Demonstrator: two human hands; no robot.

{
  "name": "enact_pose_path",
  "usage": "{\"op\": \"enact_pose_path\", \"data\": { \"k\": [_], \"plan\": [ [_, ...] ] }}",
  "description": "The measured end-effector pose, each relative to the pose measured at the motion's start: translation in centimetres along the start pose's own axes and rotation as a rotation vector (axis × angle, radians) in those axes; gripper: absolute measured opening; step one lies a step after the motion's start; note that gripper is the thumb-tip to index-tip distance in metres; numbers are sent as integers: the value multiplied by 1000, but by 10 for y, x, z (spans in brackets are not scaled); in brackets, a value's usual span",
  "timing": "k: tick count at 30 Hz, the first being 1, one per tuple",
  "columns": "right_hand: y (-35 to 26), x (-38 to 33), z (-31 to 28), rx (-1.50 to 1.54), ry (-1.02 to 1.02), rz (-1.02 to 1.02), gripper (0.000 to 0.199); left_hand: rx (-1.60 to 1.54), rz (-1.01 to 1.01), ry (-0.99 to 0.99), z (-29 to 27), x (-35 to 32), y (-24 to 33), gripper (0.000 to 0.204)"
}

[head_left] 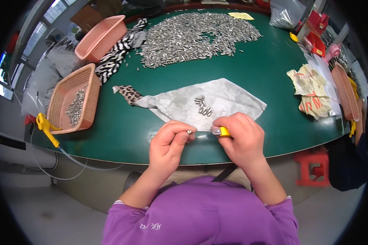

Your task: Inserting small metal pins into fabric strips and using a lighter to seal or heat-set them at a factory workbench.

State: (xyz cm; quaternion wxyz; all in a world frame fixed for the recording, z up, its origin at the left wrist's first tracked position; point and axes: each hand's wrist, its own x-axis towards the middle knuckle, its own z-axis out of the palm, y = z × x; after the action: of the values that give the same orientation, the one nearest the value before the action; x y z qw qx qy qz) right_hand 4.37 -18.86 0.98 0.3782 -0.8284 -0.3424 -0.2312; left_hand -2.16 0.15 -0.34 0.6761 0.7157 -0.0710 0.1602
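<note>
From the head view, the left hand [167,143] is pinching a small shiny metal pin [189,132] at its fingertips, just above the green surface [270,73] edge. The right hand [241,136] is gripping a yellow-handled tool [221,131] beside it. More metal pins [203,106] are lying on a crumpled grey cloth [229,100].

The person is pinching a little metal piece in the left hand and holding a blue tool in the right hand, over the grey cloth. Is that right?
Not quite. In the head view the tool in the right hand is yellow, not blue. The rest holds: the left hand pinches a little metal piece over the grey cloth.
</note>
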Motion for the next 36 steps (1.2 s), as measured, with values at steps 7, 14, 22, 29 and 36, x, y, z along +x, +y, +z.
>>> {"op": "enact_pose_path", "data": {
  "k": [7,14,22,29,36],
  "plan": [
    [4,-8,0,-58,-66,18,19,424,222,393,-78,25,23,18],
    [-4,1,3,-31,72,28,17,1634,358,728,-264,38,40,25],
    [5,-5,0,-90,134,144,30,958,256,18,-74,48,24,11],
    [2,-3,1,-66,104,122,29,902,336,-339,-3,62,6,20],
    [3,-2,-3,-41,81,106,29,956,364,-386,-3,75,-1,18]
  ]
}}
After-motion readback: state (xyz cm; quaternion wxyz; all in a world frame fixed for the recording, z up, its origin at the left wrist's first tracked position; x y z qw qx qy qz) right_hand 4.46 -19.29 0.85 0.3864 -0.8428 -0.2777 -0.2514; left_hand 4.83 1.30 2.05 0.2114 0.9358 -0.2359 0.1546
